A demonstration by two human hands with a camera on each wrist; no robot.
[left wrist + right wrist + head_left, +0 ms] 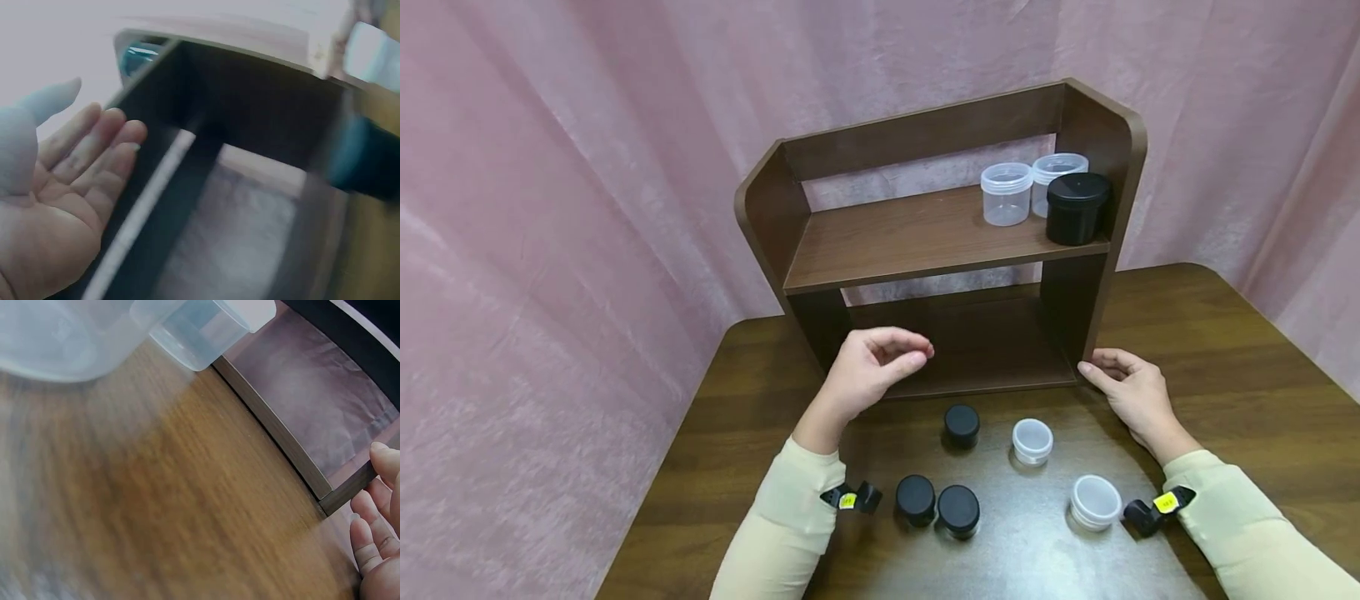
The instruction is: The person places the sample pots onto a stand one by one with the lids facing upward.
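Note:
A brown two-tier wooden shelf (pixel 895 242) stands on the table in the head view. My left hand (pixel 872 367) hovers in front of its lower compartment, fingers loosely bent and holding nothing; the left wrist view shows its palm facing the shelf. With thumb and fingers, my right hand (pixel 1135 396) grips the lower front edge of the right side panel (pixel 356 487). On the upper board, at the right, stand two clear jars (pixel 1006 196) and a black lidded jar (pixel 1077 212).
In front of the shelf are several small black-lidded jars (pixel 962 423) and two small clear jars with whitish lids (pixel 1032 440). The wooden table (pixel 700 467) ends at its left edge, near a pink curtain (pixel 550 250) that hangs behind and at the sides.

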